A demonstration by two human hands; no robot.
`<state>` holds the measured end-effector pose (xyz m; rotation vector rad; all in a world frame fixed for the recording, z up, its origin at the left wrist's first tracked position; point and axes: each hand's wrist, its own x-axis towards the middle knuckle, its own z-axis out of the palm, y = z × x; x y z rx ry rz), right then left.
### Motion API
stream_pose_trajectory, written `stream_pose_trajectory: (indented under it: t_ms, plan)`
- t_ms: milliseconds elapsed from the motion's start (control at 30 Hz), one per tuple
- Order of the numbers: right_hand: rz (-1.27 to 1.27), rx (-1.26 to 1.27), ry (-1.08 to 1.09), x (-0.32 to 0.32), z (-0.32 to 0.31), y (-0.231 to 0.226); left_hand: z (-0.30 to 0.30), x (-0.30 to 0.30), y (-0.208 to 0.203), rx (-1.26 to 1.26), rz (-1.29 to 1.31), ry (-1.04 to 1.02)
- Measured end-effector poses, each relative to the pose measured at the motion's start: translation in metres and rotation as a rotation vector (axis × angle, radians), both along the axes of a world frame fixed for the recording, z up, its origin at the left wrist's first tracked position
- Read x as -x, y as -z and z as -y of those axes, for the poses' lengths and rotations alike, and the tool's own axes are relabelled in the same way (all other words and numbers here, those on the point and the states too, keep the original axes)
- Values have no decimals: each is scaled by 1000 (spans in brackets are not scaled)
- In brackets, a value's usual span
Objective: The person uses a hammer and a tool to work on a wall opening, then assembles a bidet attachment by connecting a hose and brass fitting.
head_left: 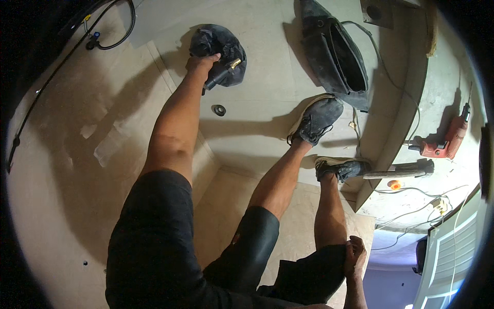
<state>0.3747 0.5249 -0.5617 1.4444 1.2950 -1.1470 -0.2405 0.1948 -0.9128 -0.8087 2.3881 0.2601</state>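
My left hand (202,63) reaches far forward and is closed at the edge of a crumpled black plastic bag (234,49). Right beside its fingers, a black tube-shaped part (217,76) with a brass-coloured end lies against the bag. I cannot make out whether the fingers also touch that part. A small black ring (219,110) lies on the pale surface just nearer to me. My right hand (355,256) rests at the hem of my dark shorts, over the knee, its fingers loosely bent with nothing visible in them.
A dark open pouch bag (339,56) lies beyond my shoes. On the ledge at right are a red power drill (447,139), a hammer (399,170), an orange round piece (394,184) and loose cables (411,191). A black hose (49,80) runs along the left wall.
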Motion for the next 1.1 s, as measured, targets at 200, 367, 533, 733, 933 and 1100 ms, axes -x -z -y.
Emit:
stream_pose_trajectory:
  t_ms: [200, 367, 533, 733, 933, 1100]
  plan:
    - [23, 12, -49, -4, -1, 2, -6, -8, 8, 191, 4, 195]
    - [19, 29, -17, 4, -2, 5, 24, 0, 29, 300, -16, 233]
    - [8, 2, -41, -2, 3, 0, 21, 10, 40, 179, 176, 335]
    - [-19, -6, -42, -15, 7, 7, 31, 23, -2, 94, 253, 365]
    - [-18, -57, -13, -18, 18, -4, -12, -64, -89, 48, -286, 600]
    - [-161, -160, -121, -47, 30, 1, 11, -203, -214, -164, 215, 624]
